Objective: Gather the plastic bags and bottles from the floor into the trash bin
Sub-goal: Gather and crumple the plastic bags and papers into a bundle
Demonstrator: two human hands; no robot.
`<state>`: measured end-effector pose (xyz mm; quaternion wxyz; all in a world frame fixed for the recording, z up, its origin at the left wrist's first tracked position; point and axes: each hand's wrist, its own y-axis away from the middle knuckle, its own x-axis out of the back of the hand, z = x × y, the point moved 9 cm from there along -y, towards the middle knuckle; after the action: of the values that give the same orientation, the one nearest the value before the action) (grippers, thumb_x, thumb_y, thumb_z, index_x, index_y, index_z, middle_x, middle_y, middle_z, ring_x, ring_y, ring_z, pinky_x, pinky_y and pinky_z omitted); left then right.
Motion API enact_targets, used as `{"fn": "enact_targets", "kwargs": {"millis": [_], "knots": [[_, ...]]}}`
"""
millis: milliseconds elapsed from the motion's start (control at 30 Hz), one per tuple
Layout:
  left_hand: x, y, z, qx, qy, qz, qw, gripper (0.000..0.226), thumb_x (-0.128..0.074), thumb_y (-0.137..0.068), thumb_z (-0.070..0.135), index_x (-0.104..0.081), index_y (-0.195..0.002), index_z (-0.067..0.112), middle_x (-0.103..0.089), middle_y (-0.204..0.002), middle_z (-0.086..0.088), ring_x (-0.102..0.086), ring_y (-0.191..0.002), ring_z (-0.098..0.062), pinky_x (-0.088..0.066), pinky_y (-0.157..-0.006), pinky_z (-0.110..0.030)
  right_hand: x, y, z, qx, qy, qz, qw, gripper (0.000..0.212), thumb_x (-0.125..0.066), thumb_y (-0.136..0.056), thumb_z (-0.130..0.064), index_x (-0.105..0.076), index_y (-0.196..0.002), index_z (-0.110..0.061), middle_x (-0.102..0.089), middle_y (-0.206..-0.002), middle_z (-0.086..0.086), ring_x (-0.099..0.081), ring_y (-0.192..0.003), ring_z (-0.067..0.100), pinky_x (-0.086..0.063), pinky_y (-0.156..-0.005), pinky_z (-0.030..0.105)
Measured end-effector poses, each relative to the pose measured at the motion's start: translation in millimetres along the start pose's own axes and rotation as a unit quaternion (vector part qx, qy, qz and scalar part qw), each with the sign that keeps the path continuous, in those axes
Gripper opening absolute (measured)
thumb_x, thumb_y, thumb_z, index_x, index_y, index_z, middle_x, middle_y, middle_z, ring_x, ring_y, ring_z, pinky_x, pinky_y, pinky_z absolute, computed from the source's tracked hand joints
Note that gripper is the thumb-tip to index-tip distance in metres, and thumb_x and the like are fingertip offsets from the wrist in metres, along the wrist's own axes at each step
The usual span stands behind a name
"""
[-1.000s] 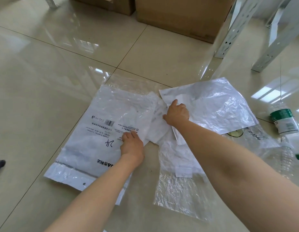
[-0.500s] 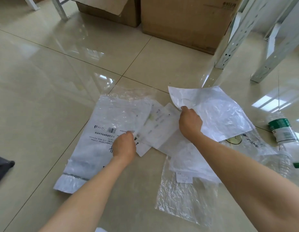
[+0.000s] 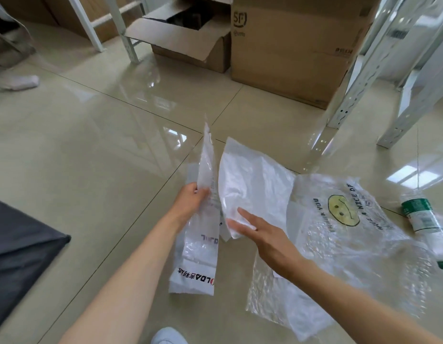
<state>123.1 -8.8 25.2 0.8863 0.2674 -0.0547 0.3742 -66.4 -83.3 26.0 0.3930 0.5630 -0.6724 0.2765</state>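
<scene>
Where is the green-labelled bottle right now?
In the head view, the green-labelled bottle lies on the floor at the far right edge, just right of the smiley-face bag, untouched by either hand.

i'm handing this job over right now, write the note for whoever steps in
Left hand: shut on the printed bag, lifted off the floor.
Right hand: open, fingers against the white bag, not gripping.
On the floor: smiley bag, clear bag, bottle at the right.
Done: one bag picked up. No trash bin in view.
Left: gather the other bags and the bottle, find the bin, drop everything in.
</scene>
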Motion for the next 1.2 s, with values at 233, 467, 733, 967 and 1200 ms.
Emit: {"fn": "enact_targets", "kwargs": {"millis": [233, 467, 733, 967, 1200], "knots": [[-4.2, 12.2, -22.5, 0.043, 0.072, -0.090, 0.992, 0.056, -0.036, -0.089, 0.070, -0.075, -0.088, 0.029, -0.073, -0.074, 0.003, -0.065, -0.062, -0.009, -0.049, -0.059, -0.020, -31.9, -11.2, -24.9, 0.166, 0.134, -0.075, 0.974, 0.074, -0.044, -0.090, 0.014, -0.042, -0.146, -0.033, -0.026, -0.160, 0.010, -0.034, -0.144, 0.029, -0.052, -0.092, 0.039], [24.8, 2.5, -28.4, -0.002, -0.061, 0.009, 0.998, 0.027, -0.062, -0.083, -0.002, -0.072, -0.077, 0.022, -0.073, -0.084, -0.007, -0.069, -0.077, -0.020, -0.054, -0.074, -0.033, -57.8, -24.6, -34.6, 0.217, 0.114, -0.092, 0.965, 0.065, -0.041, -0.095, 0.008, -0.039, -0.149, -0.027, -0.031, -0.159, 0.007, -0.039, -0.141, 0.030, -0.049, -0.097, 0.041], [138.6, 35.0, -13.2, -0.018, -0.320, 0.281, 0.905, 0.013, -0.053, -0.086, 0.008, -0.066, -0.088, 0.004, -0.070, -0.091, -0.025, -0.063, -0.082, -0.043, -0.047, -0.067, -0.038, -69.6, -41.9, 71.7, -0.124, 0.185, -0.072, 0.972, 0.055, -0.042, -0.101, -0.031, -0.026, -0.153, -0.021, -0.028, -0.160, 0.005, -0.032, -0.144, 0.020, -0.029, -0.113, 0.035], [120.4, 36.1, -13.9, -0.030, -0.399, 0.256, 0.880, 0.017, -0.044, -0.086, 0.000, -0.060, -0.091, 0.005, -0.064, -0.084, -0.019, -0.045, -0.069, -0.032, -0.034, -0.059, -0.033, -85.6, -54.5, 112.3, -0.309, 0.203, -0.178, 0.912, 0.107, -0.060, -0.079, -0.068, -0.005, -0.154, -0.016, -0.007, -0.157, 0.023, -0.025, -0.139, 0.041, -0.041, -0.101, 0.048], [82.3, 27.4, -25.9, -0.037, -0.392, 0.193, 0.899, 0.024, -0.042, -0.087, 0.000, -0.060, -0.102, 0.005, -0.067, -0.097, -0.019, -0.061, -0.085, -0.039, -0.042, -0.063, -0.036, -62.7, -61.3, 111.5, -0.248, 0.221, -0.075, 0.940, 0.026, -0.044, -0.096, -0.017, -0.046, -0.121, -0.009, -0.058, -0.117, 0.013, -0.063, -0.095, 0.032, -0.046, -0.068, 0.035]]}}
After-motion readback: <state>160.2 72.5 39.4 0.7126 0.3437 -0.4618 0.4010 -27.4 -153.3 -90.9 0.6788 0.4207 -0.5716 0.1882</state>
